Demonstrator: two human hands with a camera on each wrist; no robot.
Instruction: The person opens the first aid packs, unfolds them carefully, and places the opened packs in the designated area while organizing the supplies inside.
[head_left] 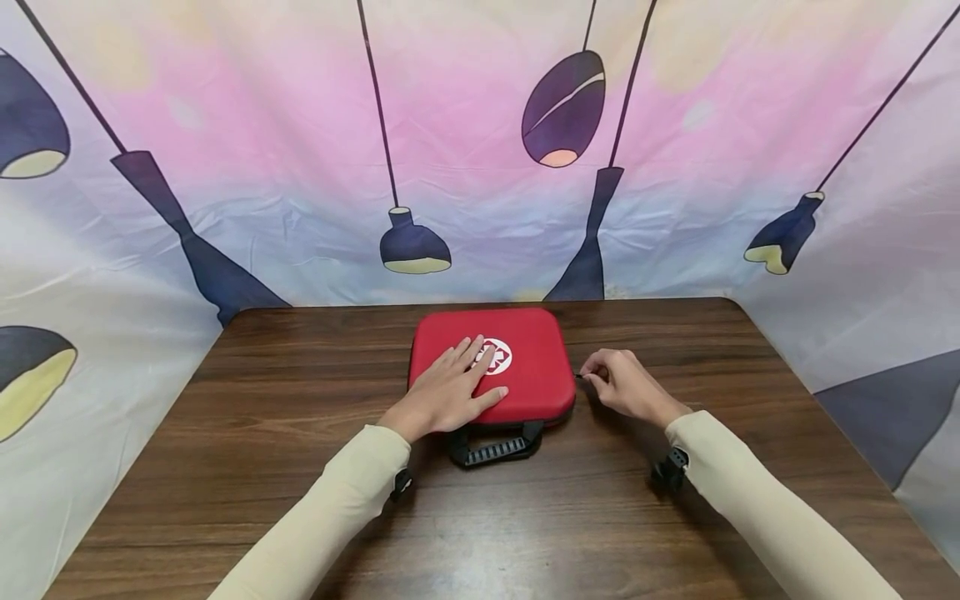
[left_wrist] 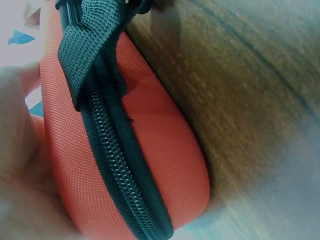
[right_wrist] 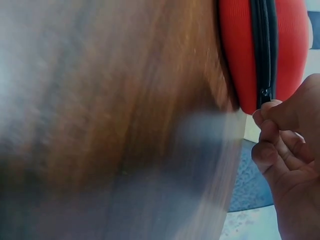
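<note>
A red zippered first-aid case (head_left: 534, 354) with a white round emblem (head_left: 495, 357) lies flat on the table. My left hand (head_left: 446, 390) rests on its lid with the fingers spread, partly covering the emblem. At the case's right side, my right hand (head_left: 628, 385) pinches the zipper pull between thumb and finger. The right wrist view shows the zipper slider (right_wrist: 265, 94) just above those fingertips, which hide most of the pull. Along the front side, the black zipper (left_wrist: 117, 155) has its teeth meshed where the left wrist view shows it.
The case's black carry handle (head_left: 497, 452) points toward me on the dark wooden table (head_left: 300, 400). Behind the table hangs a pastel cloth (head_left: 465, 150) printed with lamps. Each wrist bears a small black device, one being the right wrist device (head_left: 670, 468).
</note>
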